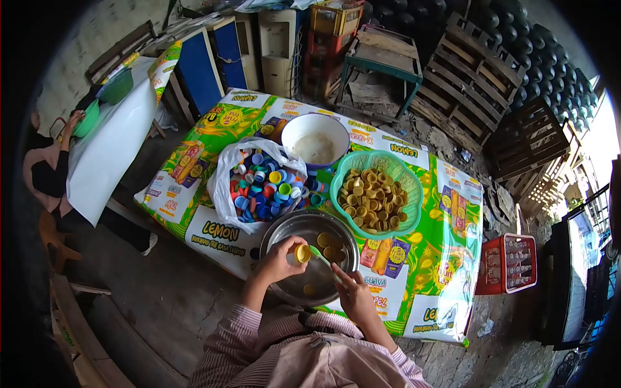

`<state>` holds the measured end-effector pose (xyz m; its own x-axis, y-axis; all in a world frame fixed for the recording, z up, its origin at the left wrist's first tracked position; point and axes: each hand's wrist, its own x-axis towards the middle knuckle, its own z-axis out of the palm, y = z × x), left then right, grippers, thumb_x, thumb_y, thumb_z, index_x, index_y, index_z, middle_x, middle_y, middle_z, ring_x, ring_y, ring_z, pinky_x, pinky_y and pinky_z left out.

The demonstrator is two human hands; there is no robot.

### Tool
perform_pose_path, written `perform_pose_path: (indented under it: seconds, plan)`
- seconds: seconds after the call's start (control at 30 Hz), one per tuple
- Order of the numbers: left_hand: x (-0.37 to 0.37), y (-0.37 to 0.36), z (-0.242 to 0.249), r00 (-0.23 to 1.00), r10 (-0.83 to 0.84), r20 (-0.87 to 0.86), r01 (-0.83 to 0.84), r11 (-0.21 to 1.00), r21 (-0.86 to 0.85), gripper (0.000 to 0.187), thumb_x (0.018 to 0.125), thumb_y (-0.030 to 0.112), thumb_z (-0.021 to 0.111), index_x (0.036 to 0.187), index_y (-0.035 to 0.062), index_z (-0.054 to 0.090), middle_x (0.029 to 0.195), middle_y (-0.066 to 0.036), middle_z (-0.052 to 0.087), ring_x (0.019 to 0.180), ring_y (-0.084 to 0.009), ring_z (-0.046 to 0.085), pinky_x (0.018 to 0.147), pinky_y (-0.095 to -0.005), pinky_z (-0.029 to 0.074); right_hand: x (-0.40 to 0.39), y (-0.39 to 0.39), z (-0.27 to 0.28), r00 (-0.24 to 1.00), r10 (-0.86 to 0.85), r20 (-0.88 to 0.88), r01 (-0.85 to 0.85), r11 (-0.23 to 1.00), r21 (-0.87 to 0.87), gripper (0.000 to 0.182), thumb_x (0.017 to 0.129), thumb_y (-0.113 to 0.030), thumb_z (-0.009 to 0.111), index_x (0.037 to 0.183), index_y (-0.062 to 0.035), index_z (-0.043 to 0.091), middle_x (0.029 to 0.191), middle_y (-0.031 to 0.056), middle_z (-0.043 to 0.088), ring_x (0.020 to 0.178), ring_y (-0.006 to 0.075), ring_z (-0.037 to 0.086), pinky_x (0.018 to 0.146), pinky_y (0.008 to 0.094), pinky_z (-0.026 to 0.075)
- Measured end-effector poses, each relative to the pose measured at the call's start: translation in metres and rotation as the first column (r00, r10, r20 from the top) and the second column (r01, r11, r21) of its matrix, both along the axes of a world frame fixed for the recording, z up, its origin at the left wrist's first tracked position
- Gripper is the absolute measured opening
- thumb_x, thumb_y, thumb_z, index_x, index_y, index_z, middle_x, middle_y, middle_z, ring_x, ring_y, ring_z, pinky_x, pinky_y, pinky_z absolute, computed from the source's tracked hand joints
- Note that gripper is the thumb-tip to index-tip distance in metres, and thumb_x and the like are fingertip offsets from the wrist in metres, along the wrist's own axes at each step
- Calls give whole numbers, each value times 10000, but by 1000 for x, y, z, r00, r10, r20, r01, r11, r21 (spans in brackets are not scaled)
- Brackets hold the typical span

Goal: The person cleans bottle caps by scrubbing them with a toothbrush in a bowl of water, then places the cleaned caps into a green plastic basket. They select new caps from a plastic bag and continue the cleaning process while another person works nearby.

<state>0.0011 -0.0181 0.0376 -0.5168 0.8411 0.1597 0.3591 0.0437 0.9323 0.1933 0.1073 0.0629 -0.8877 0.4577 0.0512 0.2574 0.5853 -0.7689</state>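
Observation:
Over a metal basin (278,233) of water, my left hand (279,260) pinches a yellow cap (302,253), its open side showing. My right hand (351,288) grips a green brush (319,253), whose head is beside the cap. A few yellow caps (330,247) lie in the basin. To the right, a green basket (414,194) holds many yellow-brown caps (372,200). Behind the basin at the left is a white plastic bag (222,187) full of mixed-colour caps (262,184). A white bowl (291,132) with cloudy liquid stands farther back.
A patterned plastic cover (453,258) lies over the table. At the far left a seated person (48,161) holds a green bowl (87,118) at another table. A red crate (508,264) stands on the floor at the right. Wooden pallets (466,77) lean behind.

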Motion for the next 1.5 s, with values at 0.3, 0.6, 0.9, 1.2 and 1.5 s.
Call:
perform_pose_path:
  seconds: [0.3, 0.6, 0.9, 1.2, 1.5]
  plan:
    - [-8, -3, 12, 998, -58, 3, 57, 976, -212, 425, 670, 24, 718, 1045, 25, 517, 953, -73, 604, 891, -168, 618, 801, -291, 492, 0, 3, -8, 993, 56, 105, -80, 967, 242, 462, 854, -128, 545, 1287, -270, 467, 895, 103, 524, 582, 297, 586, 479, 415, 472]
    - [-21, 4, 28, 978, -170, -121, 148, 974, -170, 372, 642, -34, 702, 945, 28, 495, 969, -64, 541, 919, -189, 591, 747, -287, 521, -2, 9, -5, 994, 77, 82, -104, 907, 408, 490, 835, -97, 544, 1286, -274, 472, 898, 66, 510, 525, 224, 563, 412, 360, 454]
    - [-15, 7, 34, 990, -129, -51, 119, 980, -157, 376, 666, -32, 698, 977, 22, 494, 1021, -59, 533, 976, -179, 569, 735, -302, 556, -1, 4, -6, 996, 90, -15, -84, 970, 230, 485, 836, -82, 547, 1287, -246, 472, 886, 94, 529, 580, 263, 582, 497, 396, 484]
    - [-14, -7, 11, 897, -188, 400, 214, 977, -20, 531, 816, 92, 636, 1295, 54, 409, 1105, -60, 532, 1014, -141, 557, 811, -272, 502, 1, 5, 1, 992, 57, -115, -44, 993, 114, 481, 831, -49, 560, 1283, -191, 479, 886, 139, 536, 708, 301, 581, 607, 387, 484]
    - [-4, -10, -15, 822, -40, 568, 79, 996, -43, 453, 960, 423, 330, 1191, 47, 433, 953, -59, 486, 772, -114, 532, 725, -253, 470, -3, 6, -8, 988, 116, -98, -114, 993, 32, 484, 841, -55, 534, 1294, -209, 462, 912, 152, 525, 693, 330, 584, 620, 415, 484]
